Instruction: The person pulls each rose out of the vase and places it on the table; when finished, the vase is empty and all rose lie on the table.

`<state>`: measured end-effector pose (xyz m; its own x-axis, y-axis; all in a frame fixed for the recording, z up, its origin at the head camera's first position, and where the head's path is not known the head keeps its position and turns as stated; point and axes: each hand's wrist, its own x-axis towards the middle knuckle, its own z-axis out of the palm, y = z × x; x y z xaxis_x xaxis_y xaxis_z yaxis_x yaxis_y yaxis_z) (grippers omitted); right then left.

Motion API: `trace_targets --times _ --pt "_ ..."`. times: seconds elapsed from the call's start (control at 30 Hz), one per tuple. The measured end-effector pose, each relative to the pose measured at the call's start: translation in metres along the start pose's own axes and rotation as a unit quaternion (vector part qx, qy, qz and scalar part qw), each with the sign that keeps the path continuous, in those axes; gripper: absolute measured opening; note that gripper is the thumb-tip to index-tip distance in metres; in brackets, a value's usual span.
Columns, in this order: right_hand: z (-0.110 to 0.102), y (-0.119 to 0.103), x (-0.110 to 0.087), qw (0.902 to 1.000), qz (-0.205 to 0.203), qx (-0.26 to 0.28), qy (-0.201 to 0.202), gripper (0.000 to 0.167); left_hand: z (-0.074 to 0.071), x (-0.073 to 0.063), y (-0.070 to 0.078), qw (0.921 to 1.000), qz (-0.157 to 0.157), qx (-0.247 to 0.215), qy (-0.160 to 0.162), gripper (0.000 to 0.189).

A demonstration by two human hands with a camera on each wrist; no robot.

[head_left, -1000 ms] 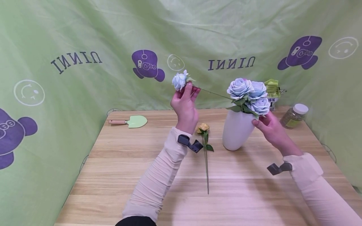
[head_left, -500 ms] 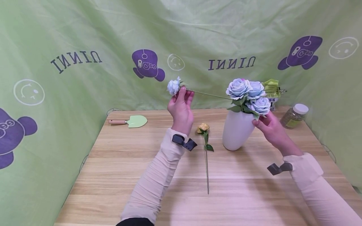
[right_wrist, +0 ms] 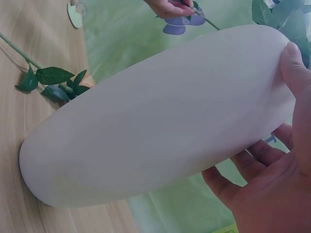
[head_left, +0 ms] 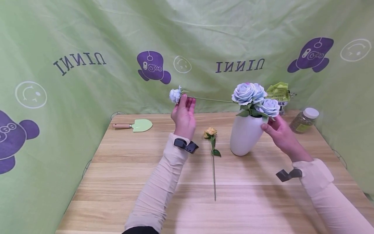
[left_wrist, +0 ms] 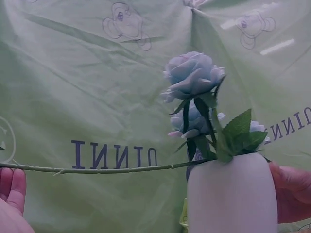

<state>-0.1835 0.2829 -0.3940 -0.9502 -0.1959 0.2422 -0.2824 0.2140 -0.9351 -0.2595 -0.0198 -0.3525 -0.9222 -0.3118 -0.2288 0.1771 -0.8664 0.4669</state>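
My left hand (head_left: 184, 121) pinches a blue artificial rose (head_left: 175, 95) just below its bloom, up in front of the curtain. From there its thin green stem (left_wrist: 116, 170) runs almost level to the mouth of a white vase (head_left: 244, 138); the stem's far end is hidden. Fingers and thumb of my right hand (head_left: 282, 136) grip the vase at its upper right side, tilting it a little on the table. More blue roses (head_left: 244, 93) with green leaves stand in the vase. In the right wrist view the thumb (right_wrist: 294, 68) presses near the rim.
Between the hands a yellow rose (head_left: 210, 132) lies on the wooden table (head_left: 131, 182). A green trowel (head_left: 142, 125) lies at the back left. Behind the vase are a green packet (head_left: 278, 91) and a white-lidded jar (head_left: 305, 119). A green curtain (head_left: 117, 29) encloses the table.
My left hand has moved left and somewhat down with its rose, bringing the stem nearer level. The blooms in the vase have shifted slightly. My right hand has stayed on the vase.
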Motion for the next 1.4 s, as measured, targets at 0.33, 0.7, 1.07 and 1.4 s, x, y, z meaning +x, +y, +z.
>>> trace_targets --times 0.33,0.7,1.07,1.4 --pt "0.001 0.000 -0.001 0.9993 -0.012 0.036 -0.001 0.065 -0.014 0.010 0.004 0.9996 -0.012 -0.009 0.023 0.014" --pt "0.001 -0.001 -0.001 0.9995 -0.007 0.032 0.001 0.065 -0.047 0.026 0.009 0.9982 -0.019 -0.013 0.055 0.010" --pt "0.001 0.000 0.000 0.9987 -0.019 0.047 -0.001 0.065 -0.070 0.034 0.015 0.9966 -0.044 0.055 0.043 0.007" --pt "0.001 0.001 0.000 0.9982 -0.023 0.056 -0.001 0.064 -0.090 0.031 0.011 0.9776 -0.065 0.200 0.004 0.008"
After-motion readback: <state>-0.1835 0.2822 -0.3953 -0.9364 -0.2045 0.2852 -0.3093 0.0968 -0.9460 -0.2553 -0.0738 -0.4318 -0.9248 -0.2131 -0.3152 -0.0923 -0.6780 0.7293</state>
